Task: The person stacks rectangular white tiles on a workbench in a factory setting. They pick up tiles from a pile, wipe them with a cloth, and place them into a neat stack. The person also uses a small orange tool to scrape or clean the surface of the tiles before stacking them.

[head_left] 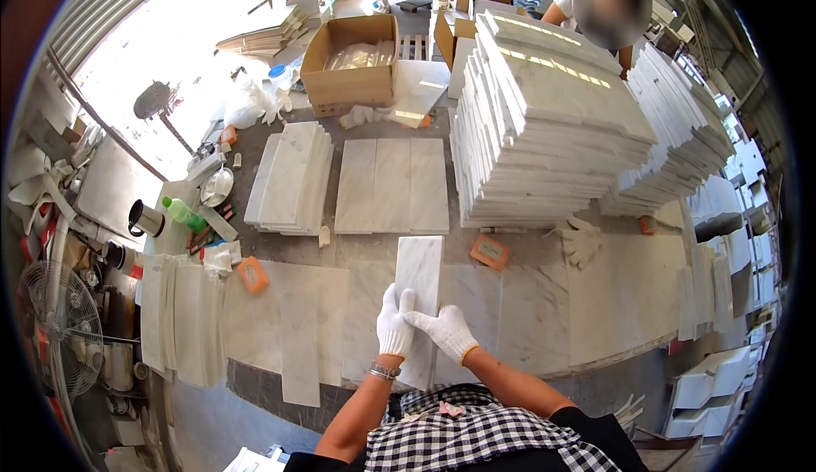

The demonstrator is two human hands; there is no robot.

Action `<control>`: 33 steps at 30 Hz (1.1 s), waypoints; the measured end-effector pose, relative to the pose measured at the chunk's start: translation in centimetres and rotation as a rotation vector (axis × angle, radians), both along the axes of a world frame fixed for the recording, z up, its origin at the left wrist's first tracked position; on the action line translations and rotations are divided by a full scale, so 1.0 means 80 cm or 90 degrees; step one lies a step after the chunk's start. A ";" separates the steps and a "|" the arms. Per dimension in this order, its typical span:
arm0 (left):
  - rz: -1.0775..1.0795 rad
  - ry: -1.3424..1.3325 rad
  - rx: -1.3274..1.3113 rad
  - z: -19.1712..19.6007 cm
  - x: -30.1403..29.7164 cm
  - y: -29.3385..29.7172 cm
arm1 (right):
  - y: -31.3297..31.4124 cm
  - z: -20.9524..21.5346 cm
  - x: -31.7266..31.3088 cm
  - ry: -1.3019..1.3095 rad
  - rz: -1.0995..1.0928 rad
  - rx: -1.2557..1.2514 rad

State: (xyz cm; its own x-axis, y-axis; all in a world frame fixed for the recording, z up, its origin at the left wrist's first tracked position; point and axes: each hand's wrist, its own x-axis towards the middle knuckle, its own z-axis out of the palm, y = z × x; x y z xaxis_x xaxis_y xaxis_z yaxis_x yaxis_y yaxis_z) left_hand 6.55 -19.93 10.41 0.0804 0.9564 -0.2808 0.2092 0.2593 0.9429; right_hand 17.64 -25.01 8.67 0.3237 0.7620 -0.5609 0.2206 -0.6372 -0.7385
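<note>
A long, narrow white marble tile (420, 259) with grey veins is tilted up in front of my body. Wearing a white knit glove, my left hand (393, 326) is closed on the tile's left edge. From the other side my right hand (448, 332), gloved alike, grips the right edge with its thumb reaching across the face. The fingers under the tile are hidden. Below lies a row of marble slabs (535, 302) on the worktable. Another narrow tile strip (300, 336) lies to the left, its near end jutting past the table edge.
Beyond my hands are three flat tiles (391, 184), a short tile stack (293, 174) and a tall stack (544, 123). Orange blocks (490, 252) and a loose glove (581, 241) lie nearby. A cardboard box (350, 68) stands behind, a fan (61, 315) at left. Another person (561, 8) is far right.
</note>
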 end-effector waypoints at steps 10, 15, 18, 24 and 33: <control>-0.028 -0.037 -0.035 -0.036 -0.071 0.121 | 0.103 -0.033 -0.011 0.408 -0.294 0.073; 0.198 0.015 -0.010 -0.064 -0.111 0.155 | 0.200 -0.054 0.004 0.389 -0.412 0.123; 0.034 0.301 0.171 -0.087 -0.108 0.139 | 0.266 -0.066 0.018 0.400 -0.502 0.104; -0.083 0.331 0.328 -0.132 -0.105 0.142 | 0.392 -0.106 0.031 0.738 -0.622 0.183; -0.099 0.361 0.346 -0.162 -0.110 0.150 | 0.543 -0.139 0.040 0.846 -0.711 0.326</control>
